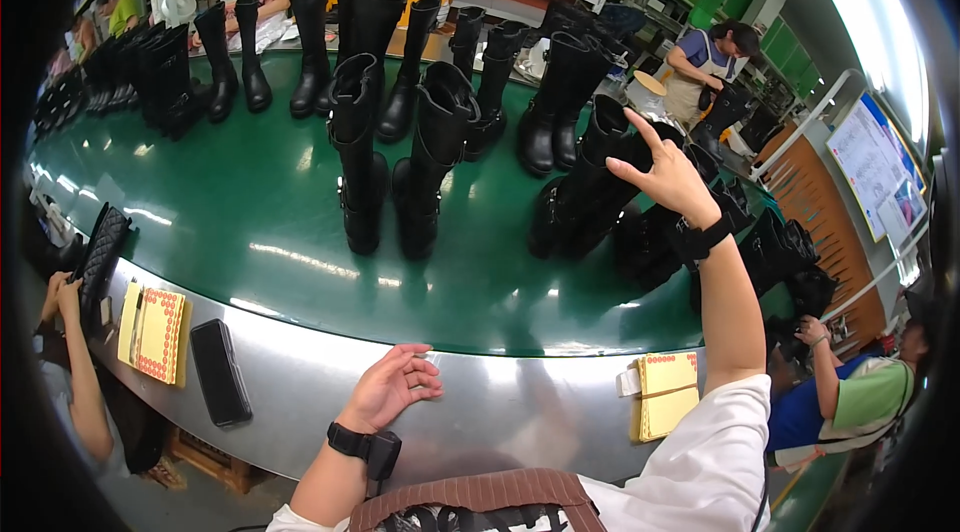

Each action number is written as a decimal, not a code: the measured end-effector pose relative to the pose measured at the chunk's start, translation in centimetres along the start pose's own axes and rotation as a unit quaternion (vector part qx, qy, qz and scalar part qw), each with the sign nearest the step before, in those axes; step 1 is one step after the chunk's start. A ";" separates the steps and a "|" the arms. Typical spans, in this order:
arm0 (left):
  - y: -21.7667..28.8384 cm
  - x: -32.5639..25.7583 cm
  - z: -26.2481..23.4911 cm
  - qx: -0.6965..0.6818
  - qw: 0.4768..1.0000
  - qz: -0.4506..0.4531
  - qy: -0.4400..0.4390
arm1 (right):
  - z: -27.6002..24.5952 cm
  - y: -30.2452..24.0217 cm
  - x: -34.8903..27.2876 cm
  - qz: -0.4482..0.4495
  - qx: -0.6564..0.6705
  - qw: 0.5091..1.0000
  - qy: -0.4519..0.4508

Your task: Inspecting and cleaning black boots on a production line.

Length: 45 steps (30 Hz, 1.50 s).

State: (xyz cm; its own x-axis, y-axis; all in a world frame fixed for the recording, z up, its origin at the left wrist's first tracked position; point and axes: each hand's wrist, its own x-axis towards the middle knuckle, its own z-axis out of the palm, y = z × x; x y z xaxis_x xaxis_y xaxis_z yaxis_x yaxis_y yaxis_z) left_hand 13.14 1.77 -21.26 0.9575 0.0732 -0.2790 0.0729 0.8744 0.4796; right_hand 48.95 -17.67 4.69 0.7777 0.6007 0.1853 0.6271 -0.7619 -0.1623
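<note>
On the left, one stack of yellow paper cards with red circles (160,337) sat on the shiny grey metal strip (510,412), one thin black pen (134,320) on it. The marks were too small to read. One flat black phone (220,372) lay just beside. Two tall black leather boots with buckles (358,172) stood upright on the shiny green table (240,202). The left hand (393,387) was half open, fingers bent, over the metal strip. More black boots (572,197) crowded near the right hand (674,175), too jumbled to count. That hand was open, thumb and pointing finger spread wide; I could not tell if it touched a boot. Below was a second yellow stack (668,410). Far right, one white board (868,167) showed tiny writing.
</note>
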 end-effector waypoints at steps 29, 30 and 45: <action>-0.1 0.4 0.8 0.026 1.000 -0.005 0.012 | 6.7 1.1 8.3 0.138 0.439 0.886 0.055; 0.0 0.4 0.8 0.018 1.000 -0.005 0.011 | 9.8 2.8 9.2 0.163 0.494 0.853 -0.037; 0.4 0.7 0.4 -0.018 0.999 -0.048 0.011 | 33.9 6.0 22.1 0.431 0.647 0.629 0.014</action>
State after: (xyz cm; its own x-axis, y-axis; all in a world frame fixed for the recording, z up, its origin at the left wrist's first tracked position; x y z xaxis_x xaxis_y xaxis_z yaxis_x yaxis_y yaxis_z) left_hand 13.92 1.98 -20.93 0.9404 -0.0008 -0.3402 0.1527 0.8946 0.4200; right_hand 71.34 -0.72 -25.09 0.8633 0.0802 -0.4982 -0.5024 0.0452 -0.8634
